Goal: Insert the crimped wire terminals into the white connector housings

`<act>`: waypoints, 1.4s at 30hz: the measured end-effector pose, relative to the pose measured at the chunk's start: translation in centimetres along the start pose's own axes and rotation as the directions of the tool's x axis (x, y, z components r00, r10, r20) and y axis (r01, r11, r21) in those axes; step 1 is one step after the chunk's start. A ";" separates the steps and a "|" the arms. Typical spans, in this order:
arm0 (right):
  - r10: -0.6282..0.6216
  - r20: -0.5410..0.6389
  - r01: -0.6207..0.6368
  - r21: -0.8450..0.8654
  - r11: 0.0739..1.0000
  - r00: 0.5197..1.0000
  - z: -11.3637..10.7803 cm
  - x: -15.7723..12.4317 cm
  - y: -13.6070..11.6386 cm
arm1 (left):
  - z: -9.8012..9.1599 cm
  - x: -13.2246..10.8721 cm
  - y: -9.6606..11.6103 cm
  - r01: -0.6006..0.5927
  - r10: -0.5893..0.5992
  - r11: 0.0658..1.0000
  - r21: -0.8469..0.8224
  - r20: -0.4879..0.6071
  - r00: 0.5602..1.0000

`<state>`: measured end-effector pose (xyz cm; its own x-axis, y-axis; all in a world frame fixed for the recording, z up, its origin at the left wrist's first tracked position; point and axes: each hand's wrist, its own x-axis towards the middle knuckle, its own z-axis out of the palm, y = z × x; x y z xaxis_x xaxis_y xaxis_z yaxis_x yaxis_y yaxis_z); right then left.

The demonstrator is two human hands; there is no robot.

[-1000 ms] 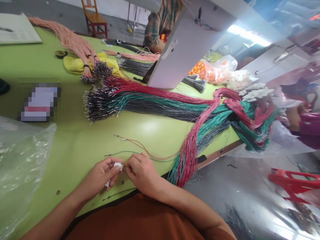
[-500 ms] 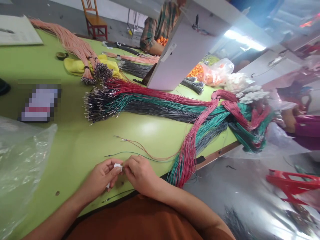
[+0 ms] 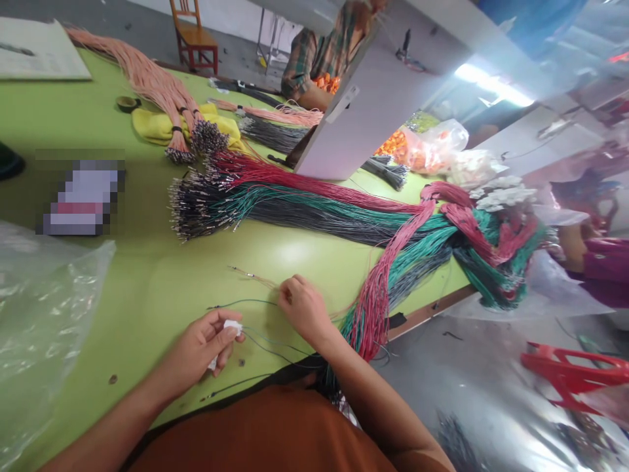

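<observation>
My left hand (image 3: pixel 204 344) pinches a small white plastic connector (image 3: pixel 231 326) just above the green table (image 3: pixel 147 282); thin dark wires trail from the connector to the right. Further up and right, my right hand (image 3: pixel 302 307) is closed over a loose pink wire (image 3: pixel 255 276) lying on the table, its metal terminal pointing left. A loose green wire (image 3: pixel 240 302) lies between my two hands. Beyond them stretches a thick bundle of red, green and grey wires (image 3: pixel 314 203) with metal terminals at its left end.
A clear plastic bag (image 3: pixel 44 295) covers the table's left side. Pink wire bundles (image 3: pixel 162 98) and a yellow cloth (image 3: pixel 157 128) lie at the back. A white board (image 3: pixel 354 118) stands upright; a person in a plaid shirt (image 3: pixel 319 52) sits behind it. A red stool (image 3: pixel 574 370) stands on the floor, right.
My right hand has left the connector and moved up and right to the loose pink wire. My left hand stays put with the connector, thin wires now hanging from it.
</observation>
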<state>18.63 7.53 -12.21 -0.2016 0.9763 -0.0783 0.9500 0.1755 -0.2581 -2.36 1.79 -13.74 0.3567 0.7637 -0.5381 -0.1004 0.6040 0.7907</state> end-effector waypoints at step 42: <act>-0.165 -0.067 0.171 0.611 0.773 0.984 -0.7 -3.2 -3.4 | -0.4 0.1 0.2 0.005 0.000 0.993 -0.115 0.037 0.999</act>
<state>16.18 3.94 -10.36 -0.3392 0.9402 0.0304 0.5539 0.2258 -0.8014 -2.68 2.06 -13.73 0.3906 0.7545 -0.5274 -0.2045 0.6297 0.7495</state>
